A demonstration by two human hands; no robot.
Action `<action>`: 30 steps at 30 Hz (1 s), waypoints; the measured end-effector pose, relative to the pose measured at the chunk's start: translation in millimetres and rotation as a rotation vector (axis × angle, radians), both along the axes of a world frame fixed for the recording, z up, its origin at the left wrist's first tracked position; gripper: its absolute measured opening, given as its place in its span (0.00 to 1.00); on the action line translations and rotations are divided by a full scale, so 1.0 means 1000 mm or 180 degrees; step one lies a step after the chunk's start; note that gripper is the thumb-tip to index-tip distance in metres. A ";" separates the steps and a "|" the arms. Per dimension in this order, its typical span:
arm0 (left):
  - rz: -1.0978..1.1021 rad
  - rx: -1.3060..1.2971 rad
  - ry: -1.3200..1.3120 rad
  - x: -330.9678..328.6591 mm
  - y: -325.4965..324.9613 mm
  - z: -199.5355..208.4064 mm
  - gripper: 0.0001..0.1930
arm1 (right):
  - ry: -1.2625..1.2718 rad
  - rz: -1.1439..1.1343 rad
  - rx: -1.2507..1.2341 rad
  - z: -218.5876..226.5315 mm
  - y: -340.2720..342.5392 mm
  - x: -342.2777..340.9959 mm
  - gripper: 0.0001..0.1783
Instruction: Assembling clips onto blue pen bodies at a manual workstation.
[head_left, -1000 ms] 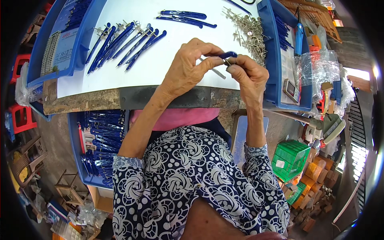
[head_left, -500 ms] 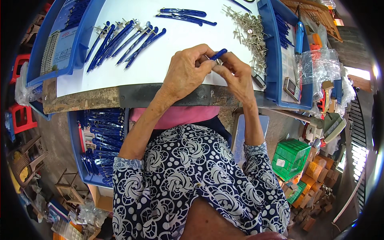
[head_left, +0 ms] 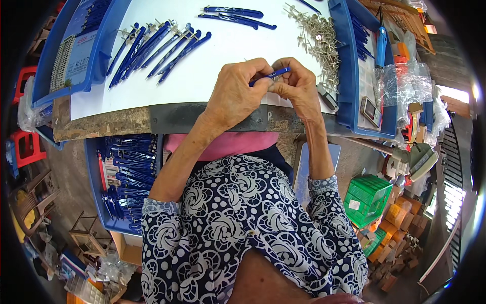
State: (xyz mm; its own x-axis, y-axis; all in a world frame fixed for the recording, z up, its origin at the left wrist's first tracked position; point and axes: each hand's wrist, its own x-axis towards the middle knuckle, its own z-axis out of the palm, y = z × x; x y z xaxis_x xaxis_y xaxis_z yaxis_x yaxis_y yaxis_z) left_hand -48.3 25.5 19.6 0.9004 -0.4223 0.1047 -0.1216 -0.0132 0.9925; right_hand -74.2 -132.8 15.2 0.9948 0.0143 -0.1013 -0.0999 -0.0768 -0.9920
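Note:
Between my two hands lies a slim blue piece [head_left: 276, 73] with a rounded end, held level just above the white sheet. My left hand [head_left: 237, 93] is closed with its fingertips pinching the left end. Fingers of my right hand [head_left: 299, 91] are closed around the other end, near a small metal part that is mostly hidden. To the left, several slim blue pieces [head_left: 147, 50] with metal parts at their tops lie fanned out. A few more blue pieces [head_left: 235, 17] rest at the back. On the right is a heap of small T-shaped metal parts [head_left: 319, 38].
Blue trays stand at the left [head_left: 96, 66] and right [head_left: 347, 86] of the white sheet [head_left: 167, 96]. Beside my right hand is a dark-and-silver object [head_left: 327, 98]. Under the table edge sits a bin of blue pieces [head_left: 134, 172]. A green crate [head_left: 367, 200] is at the lower right.
The blue piece has turned from slanting upward to nearly level, showing more of its length between my hands. My right hand's fingers have shifted along it. Both hands stay in place.

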 end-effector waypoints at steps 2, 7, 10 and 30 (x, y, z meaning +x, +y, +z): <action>-0.0069 0.0239 -0.0063 0.002 0.003 0.003 0.05 | 0.0035 0.0093 0.0010 -0.004 -0.003 -0.001 0.12; -0.0159 0.0518 -0.0251 0.001 0.003 0.002 0.06 | -0.0073 0.0440 0.0421 -0.016 -0.012 0.000 0.12; -0.0142 0.0550 -0.0329 0.002 0.004 0.001 0.06 | -0.0040 0.0410 0.0284 -0.012 -0.012 -0.001 0.10; -0.0304 0.0360 0.0042 0.005 0.007 0.000 0.05 | 0.0023 0.0251 -0.0257 -0.011 -0.007 0.001 0.15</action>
